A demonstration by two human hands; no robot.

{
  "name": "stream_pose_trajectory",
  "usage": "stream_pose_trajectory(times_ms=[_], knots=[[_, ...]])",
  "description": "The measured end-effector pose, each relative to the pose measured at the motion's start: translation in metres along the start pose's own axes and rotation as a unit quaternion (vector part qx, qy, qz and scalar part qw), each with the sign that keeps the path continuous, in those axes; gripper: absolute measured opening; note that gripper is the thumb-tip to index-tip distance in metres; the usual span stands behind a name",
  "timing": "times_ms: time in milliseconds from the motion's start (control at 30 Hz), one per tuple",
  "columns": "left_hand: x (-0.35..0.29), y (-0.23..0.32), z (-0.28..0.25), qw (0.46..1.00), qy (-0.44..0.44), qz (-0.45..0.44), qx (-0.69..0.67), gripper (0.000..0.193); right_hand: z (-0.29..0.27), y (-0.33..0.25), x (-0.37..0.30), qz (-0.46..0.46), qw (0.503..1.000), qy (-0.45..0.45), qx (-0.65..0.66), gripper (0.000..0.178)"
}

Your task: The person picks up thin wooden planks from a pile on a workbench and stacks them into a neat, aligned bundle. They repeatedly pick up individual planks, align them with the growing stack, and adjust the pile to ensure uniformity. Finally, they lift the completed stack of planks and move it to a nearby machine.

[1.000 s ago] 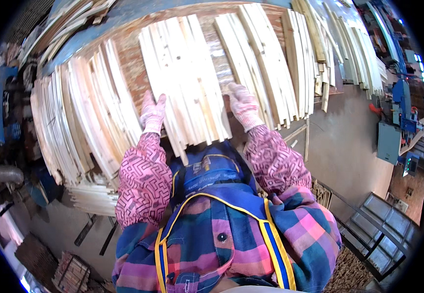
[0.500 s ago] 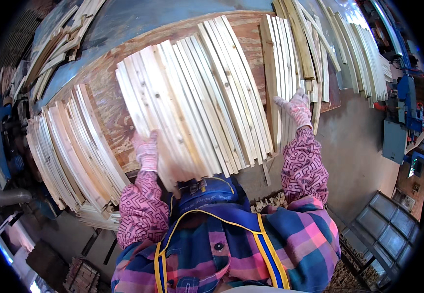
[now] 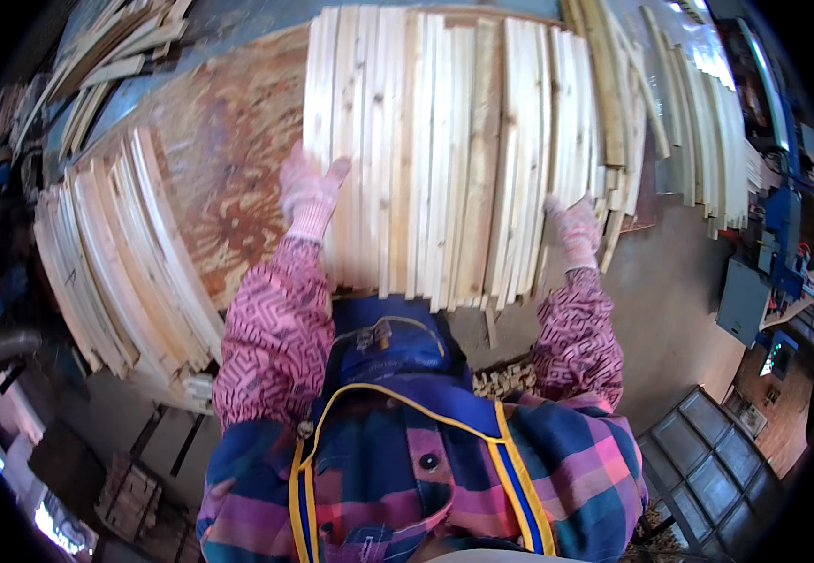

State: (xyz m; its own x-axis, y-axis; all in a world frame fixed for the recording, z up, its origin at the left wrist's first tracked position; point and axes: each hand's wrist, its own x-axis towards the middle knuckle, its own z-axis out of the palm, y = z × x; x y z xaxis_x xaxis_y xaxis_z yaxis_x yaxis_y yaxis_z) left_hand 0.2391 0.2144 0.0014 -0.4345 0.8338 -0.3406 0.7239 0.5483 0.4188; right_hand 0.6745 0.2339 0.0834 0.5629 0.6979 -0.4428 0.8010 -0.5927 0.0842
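Observation:
A wide row of pale wooden strips (image 3: 416, 159) lies side by side in front of me, running away from my body. My left hand (image 3: 311, 192), in a light knit glove, presses along the row's left side, fingers stretched and thumb apart over the outer strip. My right hand (image 3: 576, 233), gloved alike, is at the near right corner of the row, thumb and fingers apart; its fingertips are partly unclear against the wood. Neither hand is closed round a strip. Patterned pink sleeves cover both forearms.
Reddish plywood (image 3: 228, 122) lies under the strips. Another group of strips (image 3: 125, 253) stands to the left. Loose boards (image 3: 116, 56) lie at the far left, and darker boards (image 3: 604, 84) and more strips (image 3: 712, 141) at the right. A gridded metal frame (image 3: 707, 460) stands low on the right.
The left part of the strips has moved right against those on the right, closing the gap between them. My left hand has moved up and right along the side; my right hand has dropped slightly.

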Motion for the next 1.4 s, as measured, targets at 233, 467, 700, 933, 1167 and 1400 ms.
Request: stream_pose_trajectory(times_ms=[233,467,700,933,1167,1400], knots=[[-0.007,-0.049,-0.012,0.981,-0.04,0.125,-0.143,0.086,0.003,0.003,0.014,-0.024,0.999,0.025,-0.012,0.113],[-0.066,-0.047,0.038,0.968,-0.001,0.064,-0.243,0.083,-0.003,0.016,0.052,-0.072,0.996,0.029,-0.036,0.118],[-0.092,-0.025,0.052,0.989,-0.058,0.057,-0.122,0.109,-0.024,0.028,0.097,-0.104,0.993,0.052,-0.02,0.112],[-0.082,-0.031,0.053,0.991,-0.063,0.068,-0.094,0.107,-0.017,0.034,0.099,-0.153,0.988,0.03,0.015,0.11],[-0.089,-0.023,0.044,0.995,0.009,0.092,-0.043,0.094,-0.004,0.061,-0.015,-0.168,0.944,0.127,0.254,0.069],[-0.113,0.036,0.047,0.918,0.0,0.391,0.057,0.067,0.153,0.037,-0.215,-0.041,0.788,-0.385,0.478,0.055]])
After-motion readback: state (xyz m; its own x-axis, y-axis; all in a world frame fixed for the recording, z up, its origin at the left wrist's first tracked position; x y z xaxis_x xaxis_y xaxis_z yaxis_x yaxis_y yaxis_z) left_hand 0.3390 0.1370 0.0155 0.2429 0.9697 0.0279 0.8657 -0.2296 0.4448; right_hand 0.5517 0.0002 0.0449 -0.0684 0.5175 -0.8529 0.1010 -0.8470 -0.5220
